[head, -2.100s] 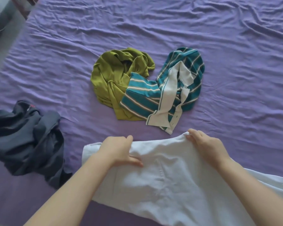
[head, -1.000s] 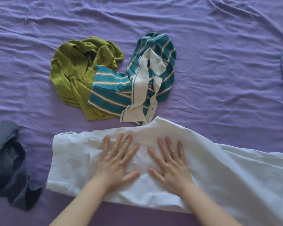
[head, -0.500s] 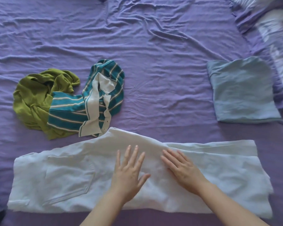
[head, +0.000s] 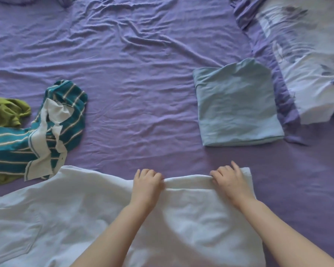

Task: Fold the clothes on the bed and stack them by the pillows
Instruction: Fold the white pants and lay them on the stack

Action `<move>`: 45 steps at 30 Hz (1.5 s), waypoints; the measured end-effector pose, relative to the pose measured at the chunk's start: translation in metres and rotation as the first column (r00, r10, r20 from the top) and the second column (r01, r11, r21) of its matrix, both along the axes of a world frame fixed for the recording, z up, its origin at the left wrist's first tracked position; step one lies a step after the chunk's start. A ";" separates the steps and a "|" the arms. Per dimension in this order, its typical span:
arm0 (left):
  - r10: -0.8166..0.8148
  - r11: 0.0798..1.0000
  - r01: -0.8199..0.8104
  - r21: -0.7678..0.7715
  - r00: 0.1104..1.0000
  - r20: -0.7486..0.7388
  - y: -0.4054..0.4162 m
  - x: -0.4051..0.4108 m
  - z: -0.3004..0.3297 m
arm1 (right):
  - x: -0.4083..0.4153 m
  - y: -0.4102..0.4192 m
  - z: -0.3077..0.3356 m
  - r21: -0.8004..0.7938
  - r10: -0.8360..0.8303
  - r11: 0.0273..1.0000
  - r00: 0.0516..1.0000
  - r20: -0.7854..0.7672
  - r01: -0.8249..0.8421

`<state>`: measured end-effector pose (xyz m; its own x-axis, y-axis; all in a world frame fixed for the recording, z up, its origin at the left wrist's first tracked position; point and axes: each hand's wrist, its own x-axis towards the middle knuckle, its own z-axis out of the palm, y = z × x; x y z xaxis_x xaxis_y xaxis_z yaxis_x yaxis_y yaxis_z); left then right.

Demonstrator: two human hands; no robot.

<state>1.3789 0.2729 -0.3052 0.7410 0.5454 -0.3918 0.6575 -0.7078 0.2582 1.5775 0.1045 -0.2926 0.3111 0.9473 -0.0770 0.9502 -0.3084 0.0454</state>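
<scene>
**Both hands gripping the far edge of the white trousers**

With both forearms reaching in from the bottom edge, the white cotton trousers (head: 69,218) lie nearest, spread flat across the lower part of the wrinkled purple bed sheet (head: 143,78); a patch pocket shows at lower left. Left hand (head: 147,185): fingers curled over the far edge of the fabric, knuckles up, closed on the cloth. Right hand (head: 229,180): same grip on the same edge, nearer the trousers' right end, one finger straighter and pointing away. Between the two hands the edge is bunched into a raised roll. How deep the fingertips go under the fabric: hidden, can't tell.

Past the trousers, left side: a crumpled teal polo shirt with thin white stripes and a white collar (head: 54,128), its collar end touching or just overlapping the trousers' far edge. It lies partly on top of a crumpled olive-green garment (head: 6,112), cut off by the left border.

Right side, farther out: a folded pale-blue shirt (head: 237,105), a neat square, well apart from the trousers. Just beside it, top right, a white pillow with a purple floral print and purple frill (head: 307,60).
</scene>
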 end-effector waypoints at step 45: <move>-0.004 0.997 0.006 0.075 1.000 -0.019 -0.059 0.052 -0.006 | 0.045 -0.058 0.001 0.041 -0.191 0.979 0.967 -0.169 0.201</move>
